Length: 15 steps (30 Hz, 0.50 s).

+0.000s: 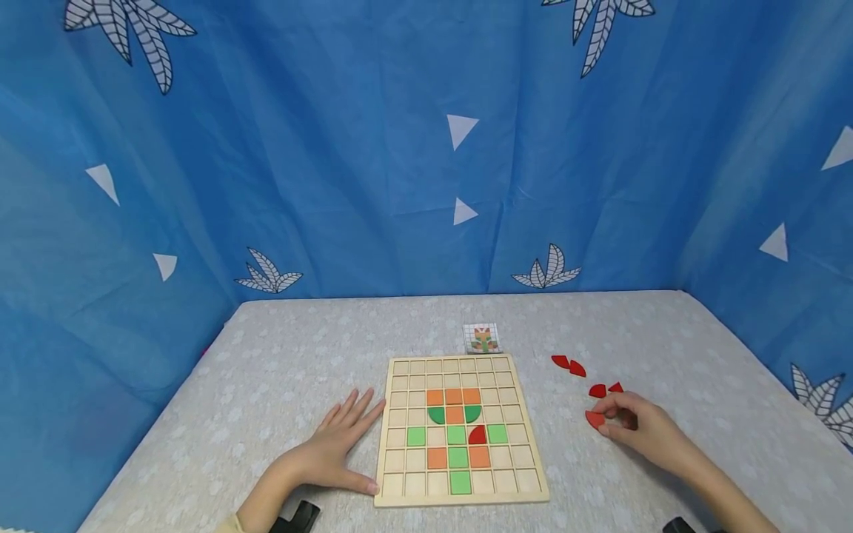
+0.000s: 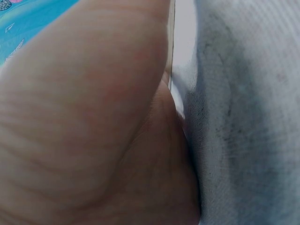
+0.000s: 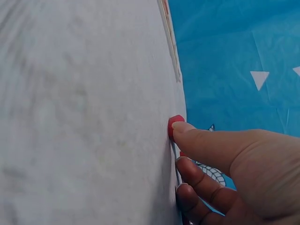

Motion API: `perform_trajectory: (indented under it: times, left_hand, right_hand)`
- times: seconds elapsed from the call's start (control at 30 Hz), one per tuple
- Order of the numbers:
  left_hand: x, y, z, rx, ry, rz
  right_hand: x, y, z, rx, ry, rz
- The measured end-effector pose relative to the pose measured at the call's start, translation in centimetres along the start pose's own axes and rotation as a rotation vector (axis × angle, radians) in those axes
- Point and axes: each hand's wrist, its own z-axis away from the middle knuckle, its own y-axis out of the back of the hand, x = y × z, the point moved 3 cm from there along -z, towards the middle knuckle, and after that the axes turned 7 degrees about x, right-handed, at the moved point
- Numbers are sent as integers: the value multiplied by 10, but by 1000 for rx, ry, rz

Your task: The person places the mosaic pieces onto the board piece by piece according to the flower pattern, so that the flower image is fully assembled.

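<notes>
A wooden grid board [image 1: 530, 481] lies on the table, bearing orange squares, light green squares and two dark green rounded pieces. Right of its middle column is one red quarter-circle piece [image 1: 477, 435]. My left hand [image 1: 329, 451] rests with spread, straight fingers beside the board's left edge, fingertips and thumb right at the frame. To the right of the board, my right hand [image 1: 646, 429] pinches another red quarter-circle tile [image 1: 592, 420] between thumb and finger; in the right wrist view the thumb [image 3: 206, 143] presses on this tile, low at the tabletop. The left wrist view mostly shows palm.
More red pieces [image 1: 577, 368] lie scattered beyond my right hand, two of them close by its fingers. A small pattern card [image 1: 481, 338] with a coloured grid picture lies behind the board's far edge. Blue curtain [image 1: 373, 148] surrounds the table [image 1: 320, 333] at the back and sides.
</notes>
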Motion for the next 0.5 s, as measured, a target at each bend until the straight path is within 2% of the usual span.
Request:
perform_trajectory:
  times: [0.27, 0.5]
  left_hand:
    - [-2, -2, 0, 3, -10, 0]
    - [-4, -2, -1, -4, -6, -4]
  right_hand:
    - [-3, -4, 0, 23, -15, 30]
    - [-6, -7, 0, 54, 4, 37]
